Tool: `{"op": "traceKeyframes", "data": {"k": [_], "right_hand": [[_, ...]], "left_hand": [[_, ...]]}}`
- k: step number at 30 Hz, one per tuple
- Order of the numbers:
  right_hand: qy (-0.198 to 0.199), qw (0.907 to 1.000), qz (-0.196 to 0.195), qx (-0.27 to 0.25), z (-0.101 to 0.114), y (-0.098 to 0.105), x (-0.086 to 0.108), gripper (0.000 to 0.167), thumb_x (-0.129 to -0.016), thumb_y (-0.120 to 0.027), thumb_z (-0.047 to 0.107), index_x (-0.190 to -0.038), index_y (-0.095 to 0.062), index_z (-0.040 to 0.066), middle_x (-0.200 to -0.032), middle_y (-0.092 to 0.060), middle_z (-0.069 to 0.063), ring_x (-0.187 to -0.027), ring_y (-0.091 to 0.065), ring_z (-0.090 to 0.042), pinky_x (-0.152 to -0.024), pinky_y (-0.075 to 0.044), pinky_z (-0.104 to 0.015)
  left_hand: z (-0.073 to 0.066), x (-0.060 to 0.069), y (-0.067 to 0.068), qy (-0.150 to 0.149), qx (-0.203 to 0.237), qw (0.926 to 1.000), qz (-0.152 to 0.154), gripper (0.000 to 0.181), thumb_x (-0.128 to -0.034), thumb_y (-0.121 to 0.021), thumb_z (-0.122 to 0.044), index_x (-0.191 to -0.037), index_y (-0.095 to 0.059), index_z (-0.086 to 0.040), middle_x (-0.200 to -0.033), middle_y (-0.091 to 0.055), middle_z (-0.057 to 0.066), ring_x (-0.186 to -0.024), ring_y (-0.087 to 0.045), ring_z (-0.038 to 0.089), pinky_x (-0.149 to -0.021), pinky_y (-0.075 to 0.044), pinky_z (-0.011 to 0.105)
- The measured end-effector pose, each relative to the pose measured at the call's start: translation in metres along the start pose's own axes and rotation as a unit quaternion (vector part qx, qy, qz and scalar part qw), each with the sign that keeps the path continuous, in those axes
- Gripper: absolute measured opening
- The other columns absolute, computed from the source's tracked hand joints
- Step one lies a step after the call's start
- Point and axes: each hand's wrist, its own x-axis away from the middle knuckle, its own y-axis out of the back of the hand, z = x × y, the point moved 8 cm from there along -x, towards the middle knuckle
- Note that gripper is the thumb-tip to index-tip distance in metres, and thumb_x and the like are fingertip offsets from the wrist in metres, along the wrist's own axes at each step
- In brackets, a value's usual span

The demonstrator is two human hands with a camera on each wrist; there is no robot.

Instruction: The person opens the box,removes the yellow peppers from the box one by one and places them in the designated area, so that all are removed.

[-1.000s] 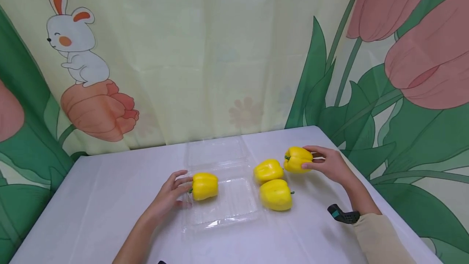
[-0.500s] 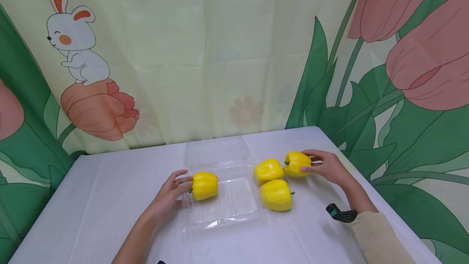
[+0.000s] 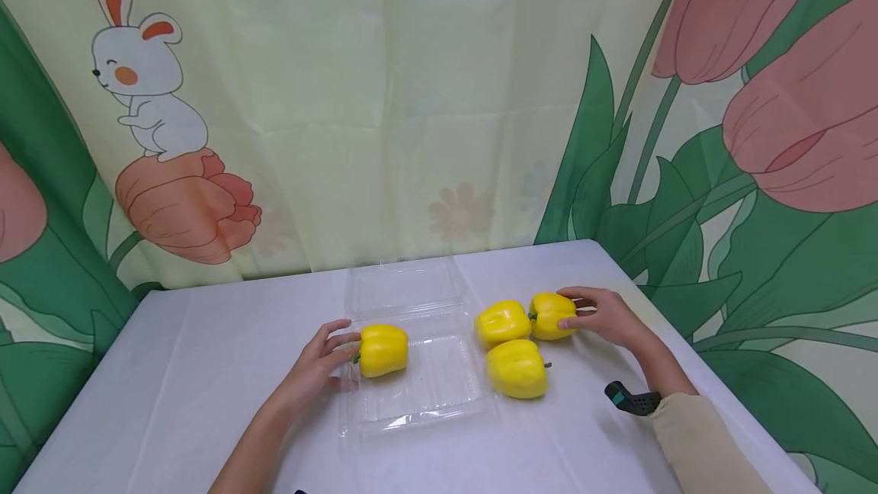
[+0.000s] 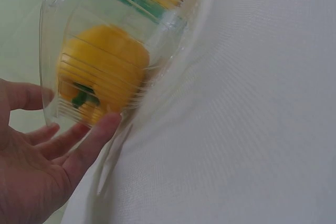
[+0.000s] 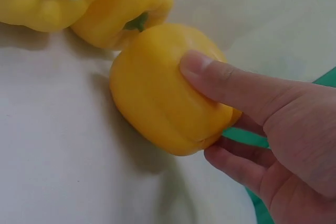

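The curtain (image 3: 315, 97) fills the upper frame, and the white tabletop (image 3: 206, 372) spreads across the lower half. Just left of centre lies the clear plastic box (image 3: 446, 372), its lid (image 3: 405, 284) laid back towards the top. The right hand (image 3: 605, 315), right of centre, grasps the far pepper (image 3: 551, 316), thumb on one side and fingers round the other. The left hand (image 3: 318, 357) is nearer the box; its fingers are spread and loose along the box's left wall, clenching nothing. From the right fingers, the box lies to the lower left, with two loose peppers, the upper one (image 3: 503, 324) and the lower one (image 3: 517, 369), between. The grasped pepper lies left of the fingers, nearly as wide as long, its axis running roughly left to right: blunt end to the fingers, stem (image 3: 533, 316) pointing left. Whether it touches the upper pepper or the tabletop I cannot tell. The boxed pepper (image 3: 382, 351), beside the left fingers, also points its stem left.
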Motion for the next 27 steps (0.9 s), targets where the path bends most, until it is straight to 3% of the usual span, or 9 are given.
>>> {"op": "traceKeyframes", "data": {"k": [10, 27], "right_hand": [[0.012, 0.9995, 0.009, -0.027, 0.005, -0.005, -0.001, 0.066, -0.086, -0.072, 0.032, -0.14, -0.048, 0.004, -0.143, -0.05, -0.021, -0.13, -0.047, -0.043, -0.103, -0.046, -0.05], [0.018, 0.9993, -0.032, 0.0, 0.021, 0.005, 0.003, 0.059, -0.088, -0.07, 0.03, -0.138, -0.051, 0.005, -0.141, -0.052, -0.02, -0.133, -0.043, -0.043, -0.109, -0.036, -0.057]], "left_hand": [[0.002, -0.001, 0.0, 0.004, -0.008, 0.9999, -0.008, 0.057, -0.0949, -0.058, -0.029, -0.145, -0.032, -0.023, -0.146, -0.048, 0.01, -0.127, -0.051, 0.031, -0.081, -0.06, 0.037], [0.002, -0.003, 0.001, 0.011, -0.005, 0.9999, -0.012, 0.055, -0.0958, -0.057, -0.027, -0.145, -0.032, -0.022, -0.145, -0.048, 0.012, -0.127, -0.051, 0.032, -0.08, -0.06, 0.037]]}}
